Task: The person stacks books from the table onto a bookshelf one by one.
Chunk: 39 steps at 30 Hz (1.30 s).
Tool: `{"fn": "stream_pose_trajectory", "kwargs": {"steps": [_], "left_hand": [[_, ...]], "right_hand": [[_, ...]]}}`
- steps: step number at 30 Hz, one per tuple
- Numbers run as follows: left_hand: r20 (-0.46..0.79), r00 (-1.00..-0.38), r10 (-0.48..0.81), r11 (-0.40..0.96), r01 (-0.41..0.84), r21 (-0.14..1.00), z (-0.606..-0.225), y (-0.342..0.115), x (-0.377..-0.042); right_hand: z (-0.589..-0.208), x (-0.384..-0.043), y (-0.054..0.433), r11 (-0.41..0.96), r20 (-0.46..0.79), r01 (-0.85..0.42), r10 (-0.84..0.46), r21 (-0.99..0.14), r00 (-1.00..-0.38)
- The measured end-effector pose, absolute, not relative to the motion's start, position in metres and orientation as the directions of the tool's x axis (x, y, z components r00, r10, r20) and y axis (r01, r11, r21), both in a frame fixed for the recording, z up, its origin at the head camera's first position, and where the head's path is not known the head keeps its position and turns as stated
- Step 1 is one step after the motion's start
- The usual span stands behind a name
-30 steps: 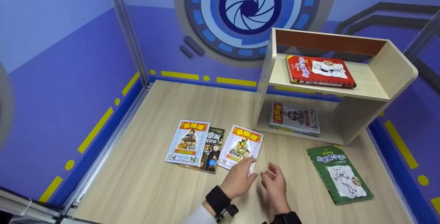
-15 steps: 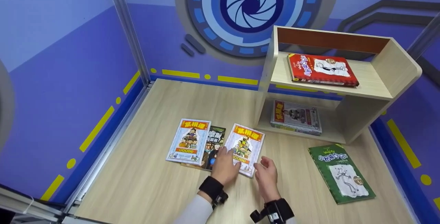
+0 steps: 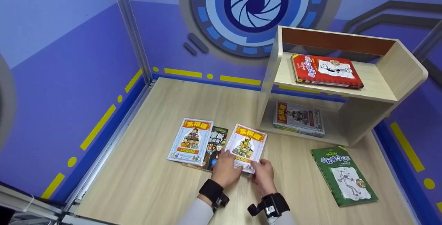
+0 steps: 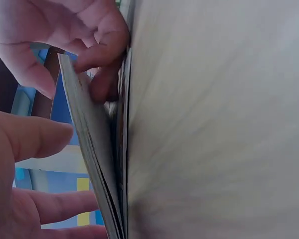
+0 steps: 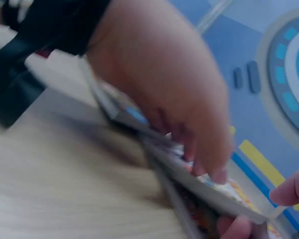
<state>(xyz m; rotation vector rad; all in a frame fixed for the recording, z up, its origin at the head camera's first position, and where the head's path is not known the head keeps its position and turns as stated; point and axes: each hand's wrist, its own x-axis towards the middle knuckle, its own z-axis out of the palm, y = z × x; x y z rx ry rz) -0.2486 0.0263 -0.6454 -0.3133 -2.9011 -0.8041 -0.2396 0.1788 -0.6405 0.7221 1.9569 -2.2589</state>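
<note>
A thin book with a pale cover and red-yellow title band (image 3: 246,142) lies with its near edge raised. My right hand (image 3: 264,176) pinches its near right corner, fingertips (image 4: 102,89) tucked beneath that edge. At its left side my left hand (image 3: 226,170) rests with fingers extended and thumb apart from them, touching the cover. Under the pinched book in the left wrist view is another thin layer, hard to identify. A similar pale blue book (image 3: 193,138) overlaps a dark-covered book (image 3: 213,150) just to the left.
A wooden two-tier shelf (image 3: 373,95) stands at the back right. On its upper board lies a red book (image 3: 326,71); a stack of books (image 3: 299,118) is on the lower one. A green book (image 3: 345,176) lies on the table (image 3: 138,180) at right. Purple walls (image 3: 100,38) enclose the table.
My left hand has moved left and up onto the book's left side. My right hand has moved left to the near right corner and now pinches it. The other books stay put.
</note>
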Motion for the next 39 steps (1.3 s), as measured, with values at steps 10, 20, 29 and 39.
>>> {"fn": "stream_pose_trajectory", "kwargs": {"steps": [10, 20, 29, 39], "left_hand": [[0.233, -0.964, 0.127, 0.703, 0.253, 0.665, -0.635, 0.029, -0.238], [0.257, -0.964, 0.069, 0.614, 0.244, 0.75, -0.612, 0.027, -0.242], [-0.162, -0.957, 0.241, -0.05, -0.179, 0.983, -0.611, 0.004, -0.261], [-0.172, -0.814, 0.554, 0.08, -0.154, 0.985, -0.616, 0.001, -0.249]], "right_hand": [[-0.647, -0.22, 0.191, -0.148, -0.314, 0.285, 0.234, -0.947, -0.92], [-0.625, -0.191, 0.267, -0.049, -0.336, 0.333, 0.215, -0.942, -0.917], [-0.6, -0.168, 0.306, -0.057, -0.242, 0.253, -0.15, -0.966, -0.959], [-0.597, -0.162, 0.317, -0.042, -0.176, 0.215, -0.438, -0.976, -0.882]]}}
